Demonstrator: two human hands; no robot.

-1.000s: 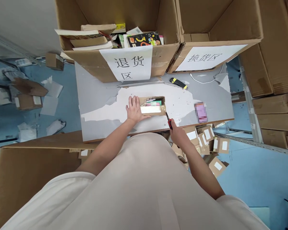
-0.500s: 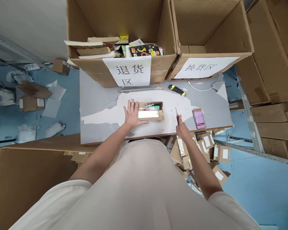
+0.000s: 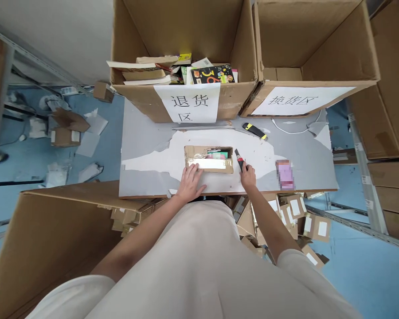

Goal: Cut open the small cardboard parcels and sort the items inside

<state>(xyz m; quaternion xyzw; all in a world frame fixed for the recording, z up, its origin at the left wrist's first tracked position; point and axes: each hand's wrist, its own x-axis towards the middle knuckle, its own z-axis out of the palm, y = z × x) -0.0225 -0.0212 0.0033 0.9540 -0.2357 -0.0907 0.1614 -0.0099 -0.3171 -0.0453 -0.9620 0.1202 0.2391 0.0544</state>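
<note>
A small cardboard box [image 3: 193, 153] lies on the table, its top partly cut open. Through the opening on its right side show pink and green contents [image 3: 218, 155], too small to name. My left hand [image 3: 190, 182] rests at the box's near left edge, fingers stretched out and touching it. To the right of the box, my right hand [image 3: 248, 178] is closed around a red and black utility knife [image 3: 240, 161]. The blade points up and left, apart from the box.
A large carton [image 3: 133, 99] with books stands behind, beside another large carton [image 3: 249, 110]. A yellow-black box cutter [image 3: 254, 131], a white cable [image 3: 291, 128] and a pink phone-like item [image 3: 285, 174] lie on the table [image 3: 146, 177]. Several small boxes [image 3: 294, 207] are heaped below.
My left hand has slid from the box's left end to its near edge. My right hand has brought the knife closer to the box's right end. The camera view has shifted.
</note>
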